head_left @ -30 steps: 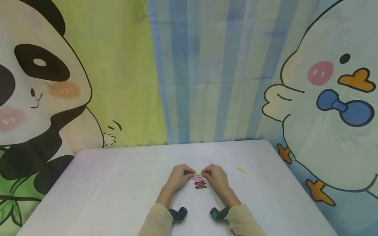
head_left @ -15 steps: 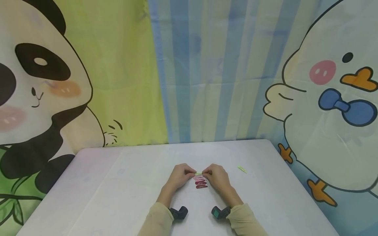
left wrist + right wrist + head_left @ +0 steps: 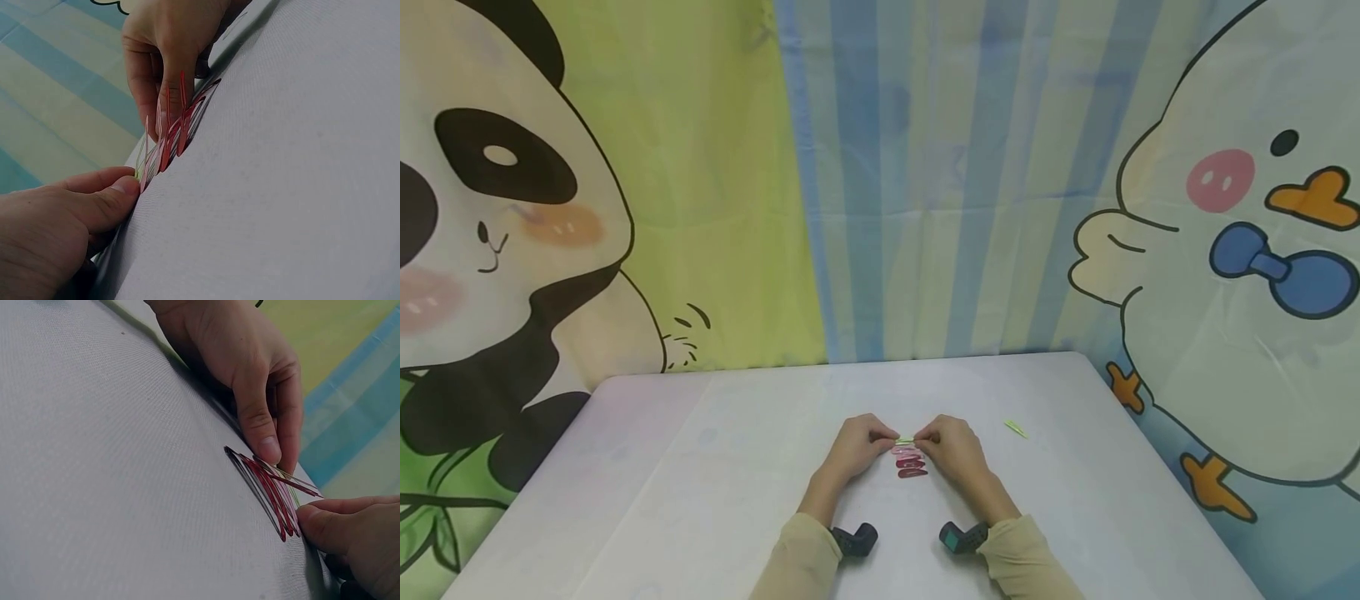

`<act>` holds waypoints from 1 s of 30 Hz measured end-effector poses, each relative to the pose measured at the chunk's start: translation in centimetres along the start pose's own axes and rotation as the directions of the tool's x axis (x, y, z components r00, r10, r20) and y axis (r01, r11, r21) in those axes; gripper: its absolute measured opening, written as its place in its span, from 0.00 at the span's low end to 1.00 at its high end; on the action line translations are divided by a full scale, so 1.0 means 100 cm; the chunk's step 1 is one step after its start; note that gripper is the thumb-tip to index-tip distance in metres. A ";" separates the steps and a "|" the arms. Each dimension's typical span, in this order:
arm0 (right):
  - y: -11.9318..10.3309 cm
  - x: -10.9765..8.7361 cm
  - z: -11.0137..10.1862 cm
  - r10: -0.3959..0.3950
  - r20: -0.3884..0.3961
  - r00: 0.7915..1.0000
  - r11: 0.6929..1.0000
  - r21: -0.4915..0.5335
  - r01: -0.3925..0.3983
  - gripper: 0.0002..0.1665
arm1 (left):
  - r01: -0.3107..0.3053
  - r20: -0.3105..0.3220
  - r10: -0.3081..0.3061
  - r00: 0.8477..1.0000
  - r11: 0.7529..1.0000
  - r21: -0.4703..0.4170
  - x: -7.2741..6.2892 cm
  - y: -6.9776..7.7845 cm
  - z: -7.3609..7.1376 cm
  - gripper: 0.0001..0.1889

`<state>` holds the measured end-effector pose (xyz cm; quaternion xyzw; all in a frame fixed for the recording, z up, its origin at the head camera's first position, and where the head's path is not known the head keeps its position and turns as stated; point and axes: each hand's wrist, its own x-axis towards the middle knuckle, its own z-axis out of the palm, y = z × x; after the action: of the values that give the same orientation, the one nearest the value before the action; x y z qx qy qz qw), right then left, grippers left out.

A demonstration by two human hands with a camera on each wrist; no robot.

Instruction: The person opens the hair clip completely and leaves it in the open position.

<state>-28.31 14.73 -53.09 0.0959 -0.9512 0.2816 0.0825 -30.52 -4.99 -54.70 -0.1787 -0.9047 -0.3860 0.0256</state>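
In the head view, a short row of red and pink snap hair clips [image 3: 912, 463] lies on the white table, darkest nearest the person. At the row's far end is a light green snap hair clip [image 3: 904, 440]. My left hand [image 3: 856, 443] pinches its left end between thumb and forefinger. The right hand [image 3: 953, 450] pinches its right end the same way. In the left wrist view, the red clips [image 3: 182, 128] show long thin loops with narrow tongues raised, and the green clip [image 3: 137, 173] is mostly hidden by fingers.
Loose light green clips [image 3: 1016, 429] lie to the right of the hands on the white table [image 3: 700, 483]; their number is hard to tell. A printed curtain [image 3: 917, 183] hangs behind the table's far edge. Each wrist wears a dark camera [image 3: 856, 540].
Both hands keep pinching the green snap hair clip at the same place. The whole head view has shifted very slightly; the clips on the table show no clear movement.
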 end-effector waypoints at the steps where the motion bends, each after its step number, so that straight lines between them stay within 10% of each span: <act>1: 0.000 0.000 0.000 -0.002 -0.001 1.000 1.000 -0.001 0.002 0.03 | -0.001 0.000 0.001 1.000 1.000 0.002 0.000 0.000 0.000 0.05; 30: 0.005 0.000 0.004 -0.015 -0.013 1.000 1.000 -0.010 0.015 0.03 | -0.012 0.003 0.012 1.000 1.000 0.011 0.002 -0.005 0.003 0.06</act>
<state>-28.40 14.91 -53.64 0.1007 -0.9512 0.2768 0.0915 -30.85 -5.02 -55.22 -0.1845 -0.9057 -0.3806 0.0276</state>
